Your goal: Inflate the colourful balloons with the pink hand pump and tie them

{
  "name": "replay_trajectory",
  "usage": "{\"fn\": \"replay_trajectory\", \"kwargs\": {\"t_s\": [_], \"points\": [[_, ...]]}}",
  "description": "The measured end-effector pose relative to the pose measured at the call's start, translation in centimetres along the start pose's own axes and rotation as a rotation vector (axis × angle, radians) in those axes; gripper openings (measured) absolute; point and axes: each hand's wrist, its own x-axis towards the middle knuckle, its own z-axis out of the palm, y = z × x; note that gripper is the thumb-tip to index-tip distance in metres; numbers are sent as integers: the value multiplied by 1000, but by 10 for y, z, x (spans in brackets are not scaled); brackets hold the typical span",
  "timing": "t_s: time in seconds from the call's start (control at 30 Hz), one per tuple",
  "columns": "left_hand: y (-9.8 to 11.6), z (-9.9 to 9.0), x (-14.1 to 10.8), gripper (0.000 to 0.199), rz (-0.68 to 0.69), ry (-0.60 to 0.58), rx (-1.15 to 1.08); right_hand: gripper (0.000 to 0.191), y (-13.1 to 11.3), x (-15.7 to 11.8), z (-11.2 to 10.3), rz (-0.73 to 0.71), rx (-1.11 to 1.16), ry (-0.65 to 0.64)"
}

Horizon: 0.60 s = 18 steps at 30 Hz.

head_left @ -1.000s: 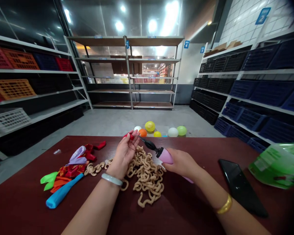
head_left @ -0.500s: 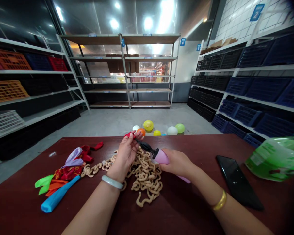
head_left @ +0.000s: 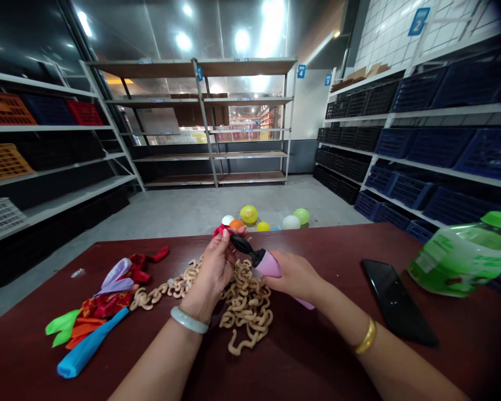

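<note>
My left hand pinches a red balloon by its neck, at the black nozzle tip of a balloon pump. Whether the neck is over the nozzle is hidden by my fingers. My right hand is wrapped round the pump's pink body, which points up and to the left. Beneath both hands lies a heap of tan, curled chain-like pieces, with a strand running left. Uninflated balloons lie to the left: a blue one, a green one, a lilac one and red ones.
On the right of the dark red table lie a black phone and a green-filled plastic jug. Several inflated balloons rest on the floor behind the table. Shelving with crates lines both sides.
The view has turned slightly right, so most things sit further left. Both hands keep their grips, and the red balloon and pump nozzle remain close together.
</note>
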Motion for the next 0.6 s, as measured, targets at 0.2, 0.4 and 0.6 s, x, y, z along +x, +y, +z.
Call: {"fn": "replay_trajectory", "kwargs": {"t_s": [0.2,0.4,0.6], "points": [[-4,2,-7,29,-20,-48,138,44,0,0,-4,-1,16,24],[0,4,-10,32,-55,-21,266,45,0,0,-5,6,-1,13],[2,1,-6,43,-41,-39,153,46,-4,-2,-6,-8,79,14]]}}
